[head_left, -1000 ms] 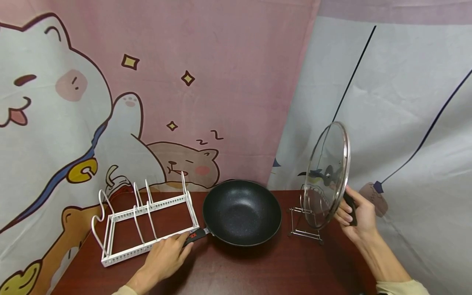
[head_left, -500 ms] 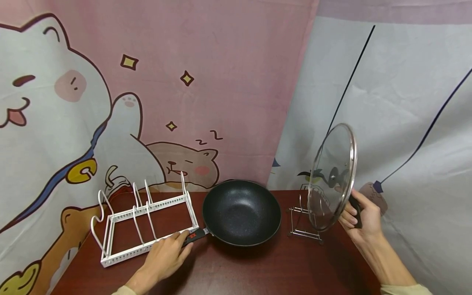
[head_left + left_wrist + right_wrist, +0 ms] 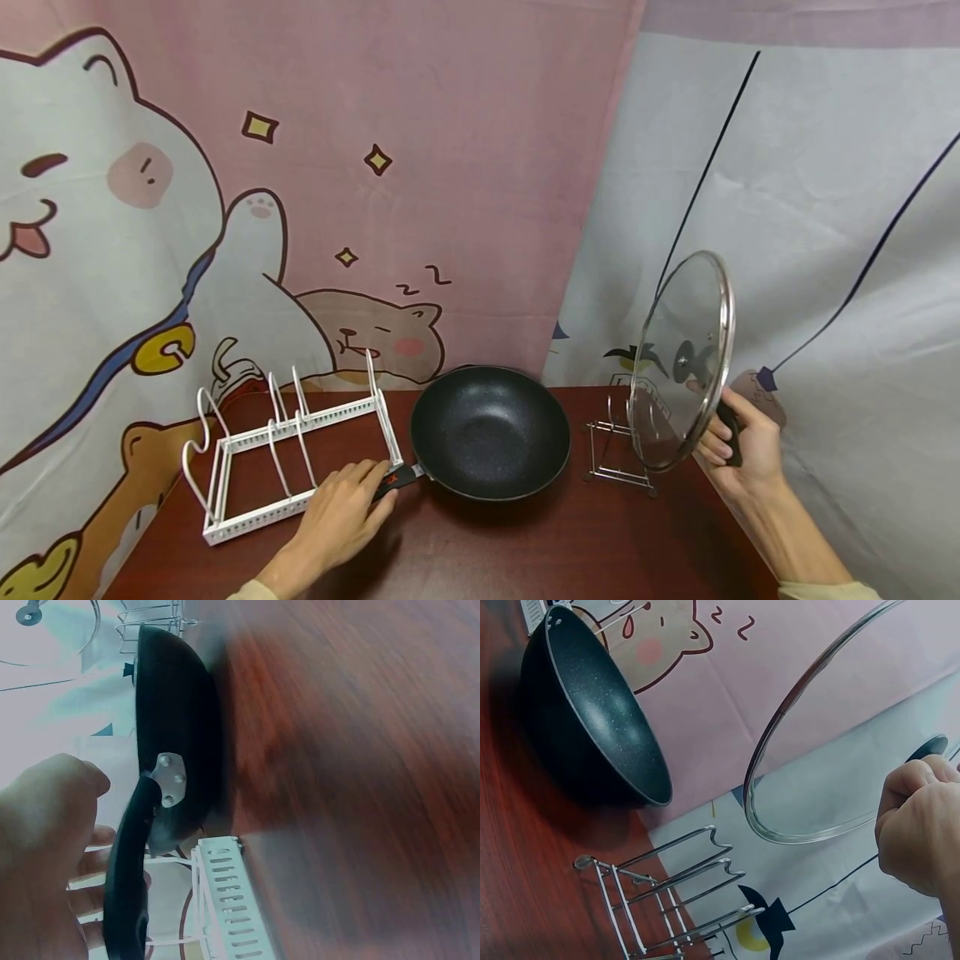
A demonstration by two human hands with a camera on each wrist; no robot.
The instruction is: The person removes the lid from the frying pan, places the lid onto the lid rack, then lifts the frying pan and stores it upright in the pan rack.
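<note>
Clear glass ringed with shiny metal forms the round lid (image 3: pixel 678 367) that the right hand (image 3: pixel 753 454) grips by its black handle (image 3: pixel 731 433), raised above the dark red bench (image 3: pixel 600 554); we see it nearly on edge, its upright axis leaning right at the top, inner face toward the deep black pan (image 3: pixel 491 433). Pointing left and nearer us, the pan's grip (image 3: pixel 403 476) lies under the left hand (image 3: pixel 341 512), whose fingers curl over it, beside the white slotted rack (image 3: pixel 262 521). Only the left wrist view shows us a riveted metal bracket (image 3: pixel 171 778); the right reveals the silver wire rack (image 3: pixel 667 844), partly behind the lid from the head.
</note>
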